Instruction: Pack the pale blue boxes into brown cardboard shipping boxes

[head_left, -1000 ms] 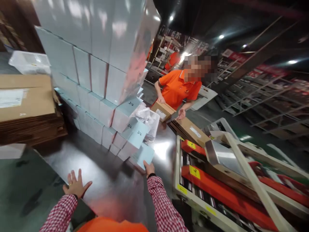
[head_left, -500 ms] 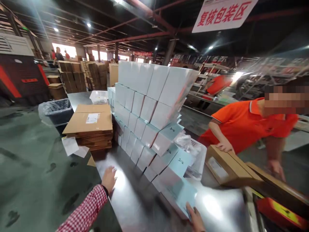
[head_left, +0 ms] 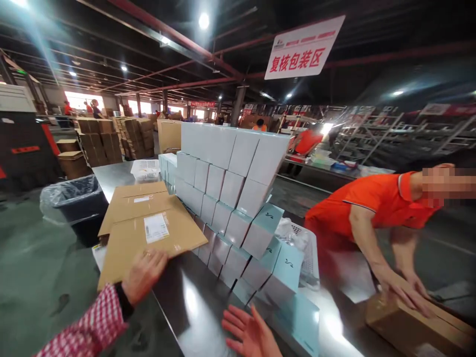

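Observation:
My left hand (head_left: 146, 275), in a checked sleeve, grips the near edge of a flattened cardboard box (head_left: 124, 248) with a white label (head_left: 156, 227). This sheet is pulled toward me and overhangs the table edge, with another flattened box (head_left: 137, 189) behind it. My right hand (head_left: 251, 329) is empty, palm turned inward and fingers spread, above the metal table (head_left: 176, 292). Closest to it is the near end of a stepped stack of white boxes (head_left: 226, 191). Some of these boxes have pale blue tops with handwritten black marks.
A co-worker in an orange shirt (head_left: 366, 198) bends over a brown carton (head_left: 409, 322) at the right. White plastic baskets stand behind the stack (head_left: 312, 248) and at the table's far end (head_left: 145, 171). A lined black bin (head_left: 84, 208) stands on the floor at left.
My left hand has moved onto a flattened box and drawn it nearer. My right hand has come away from the nearest white box and opened. The co-worker's carton has shifted toward the lower right.

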Motion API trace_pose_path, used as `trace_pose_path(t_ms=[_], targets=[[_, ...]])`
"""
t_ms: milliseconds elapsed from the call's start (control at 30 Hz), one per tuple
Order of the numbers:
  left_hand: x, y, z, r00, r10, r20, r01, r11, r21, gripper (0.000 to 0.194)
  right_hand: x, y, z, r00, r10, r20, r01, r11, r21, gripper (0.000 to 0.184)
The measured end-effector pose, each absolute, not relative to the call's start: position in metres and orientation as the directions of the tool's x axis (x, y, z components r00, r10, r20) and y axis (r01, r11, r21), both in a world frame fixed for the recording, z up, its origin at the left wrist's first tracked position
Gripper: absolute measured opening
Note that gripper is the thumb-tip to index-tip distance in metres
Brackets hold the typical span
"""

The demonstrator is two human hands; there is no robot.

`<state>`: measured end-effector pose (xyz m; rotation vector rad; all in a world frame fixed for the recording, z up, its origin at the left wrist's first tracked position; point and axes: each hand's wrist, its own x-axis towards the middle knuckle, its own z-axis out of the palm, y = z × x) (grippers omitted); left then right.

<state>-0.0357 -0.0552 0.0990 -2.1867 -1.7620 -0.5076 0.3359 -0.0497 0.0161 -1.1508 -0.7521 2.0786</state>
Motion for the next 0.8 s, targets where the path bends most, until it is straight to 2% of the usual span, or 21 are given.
trace_pose_path(t_ms=[33, 100, 133, 200, 233, 300, 333, 400, 467, 533, 633, 700, 800], targets=[[-0.014, -0.076, 0.080, 0.254, 0.838, 0.483, 0.962, -0.269, -0.039, 0.039, 0.314, -0.039, 0.046, -0.538, 0.733, -0.416, -0.287, -0.623, -0.728, 0.081], [0.026, -0.110, 0.035, 0.300, 0.614, 0.730, 0.939, -0.325, -0.112, 0.042, 0.281, -0.024, 0.094, -0.648, 0.708, -0.282, -0.288, -0.570, -0.770, 0.073], [0.042, -0.122, 0.015, 0.281, 0.536, 0.796, 0.934, -0.344, -0.098, 0.041, 0.271, -0.020, 0.112, -0.653, 0.720, -0.237, -0.275, -0.516, -0.811, 0.067], [0.058, -0.134, -0.010, 0.189, 0.558, 0.808, 0.916, -0.396, 0.058, 0.032, 0.267, -0.019, 0.135, -0.613, 0.770, -0.177, -0.219, -0.380, -0.899, 0.063], [0.060, -0.137, -0.013, 0.146, 0.611, 0.778, 0.881, -0.438, 0.178, 0.037, 0.273, -0.022, 0.142, -0.581, 0.799, -0.153, -0.180, -0.310, -0.934, 0.064], [0.053, -0.139, 0.001, 0.050, 0.747, 0.663, 0.765, -0.456, 0.456, 0.065, 0.298, -0.035, 0.153, -0.520, 0.846, -0.120, -0.073, -0.184, -0.980, 0.065], [0.046, -0.139, 0.015, -0.033, 0.806, 0.592, 0.695, -0.407, 0.593, 0.078, 0.314, -0.044, 0.159, -0.500, 0.859, -0.109, 0.008, -0.121, -0.993, 0.062], [0.030, -0.133, 0.046, -0.288, 0.846, 0.449, 0.526, -0.252, 0.812, 0.088, 0.347, -0.066, 0.170, -0.487, 0.869, -0.084, 0.194, 0.014, -0.981, 0.053], [0.019, -0.117, 0.070, -0.490, 0.814, 0.313, 0.287, -0.189, 0.939, 0.094, 0.369, -0.086, 0.175, -0.519, 0.851, -0.080, 0.358, 0.131, -0.924, 0.046], [0.019, -0.095, 0.079, -0.517, 0.842, 0.153, 0.108, -0.113, 0.988, 0.095, 0.379, -0.101, 0.171, -0.578, 0.810, -0.100, 0.441, 0.207, -0.873, 0.044], [0.034, -0.064, 0.075, -0.435, 0.900, 0.013, 0.047, 0.008, 0.999, 0.090, 0.380, -0.112, 0.149, -0.664, 0.729, -0.165, 0.434, 0.196, -0.879, 0.048], [0.043, -0.052, 0.072, -0.428, 0.904, 0.008, 0.064, 0.022, 0.998, 0.092, 0.378, -0.115, 0.132, -0.631, 0.740, -0.235, 0.398, 0.049, -0.916, 0.054], [0.042, -0.043, 0.070, -0.420, 0.908, 0.007, 0.097, 0.038, 0.995, 0.096, 0.374, -0.122, 0.115, -0.433, 0.829, -0.354, 0.304, -0.236, -0.923, 0.065]])
